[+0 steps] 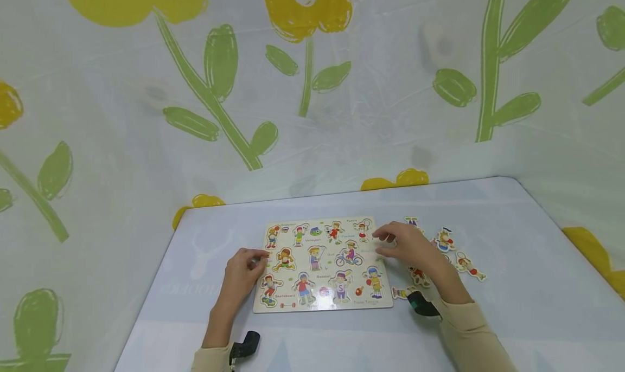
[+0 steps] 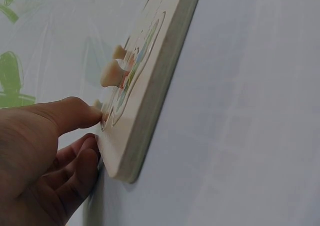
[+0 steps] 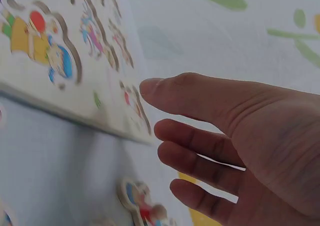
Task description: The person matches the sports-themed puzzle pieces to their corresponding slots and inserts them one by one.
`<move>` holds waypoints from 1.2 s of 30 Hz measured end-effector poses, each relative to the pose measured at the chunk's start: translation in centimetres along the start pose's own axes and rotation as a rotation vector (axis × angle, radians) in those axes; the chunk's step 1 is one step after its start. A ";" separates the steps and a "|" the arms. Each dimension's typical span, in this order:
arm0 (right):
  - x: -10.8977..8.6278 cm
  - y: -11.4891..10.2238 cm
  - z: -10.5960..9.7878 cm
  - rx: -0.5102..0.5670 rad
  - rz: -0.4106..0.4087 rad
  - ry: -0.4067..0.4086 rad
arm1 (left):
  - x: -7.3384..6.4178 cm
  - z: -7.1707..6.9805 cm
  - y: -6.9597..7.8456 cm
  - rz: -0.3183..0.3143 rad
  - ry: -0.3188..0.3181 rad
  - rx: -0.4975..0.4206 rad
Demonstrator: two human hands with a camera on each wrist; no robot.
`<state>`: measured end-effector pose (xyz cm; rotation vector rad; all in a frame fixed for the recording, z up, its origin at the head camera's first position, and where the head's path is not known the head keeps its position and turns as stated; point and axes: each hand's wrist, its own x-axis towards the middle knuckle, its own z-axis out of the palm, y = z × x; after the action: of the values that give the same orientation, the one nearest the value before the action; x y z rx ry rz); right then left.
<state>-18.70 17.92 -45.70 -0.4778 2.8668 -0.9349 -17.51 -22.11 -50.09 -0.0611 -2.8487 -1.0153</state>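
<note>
A wooden knob puzzle board with printed sports figures lies on the table between both hands. At its left edge, my left hand pinches the rim; in the left wrist view the thumb is on the top face and the curled fingers are at the side. Small round knobs stand up from the pieces there. My right hand hovers by the board's upper right edge, thumb and fingers apart with nothing between them. In the right wrist view, the tennis figure is just beyond the thumb tip.
Several loose figure pieces lie right of the board, among them a racket player, a figure in a cap and one near the right wrist. A flower-printed curtain hangs behind the pale table.
</note>
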 end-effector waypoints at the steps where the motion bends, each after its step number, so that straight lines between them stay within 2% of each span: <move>1: -0.1 0.3 -0.2 -0.002 0.009 0.007 | 0.0 0.0 0.0 0.001 0.001 -0.001; 9: -0.6 2.1 -1.6 0.009 0.037 0.025 | -0.1 -0.1 0.2 -0.001 0.004 -0.005; 18: -1.0 3.4 -2.1 0.009 0.117 0.020 | -0.2 -0.1 0.2 -0.004 0.005 -0.001; 26: -1.0 3.9 -2.0 -0.014 0.116 0.000 | -0.2 -0.1 0.2 0.004 0.006 -0.002; 36: -0.9 4.1 -2.1 0.001 0.176 -0.056 | -0.1 -0.1 0.1 -0.003 0.004 -0.008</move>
<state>-19.32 22.54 -46.39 -0.2426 2.8019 -0.8788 -17.36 -22.06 -49.95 -0.0563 -2.8422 -1.0263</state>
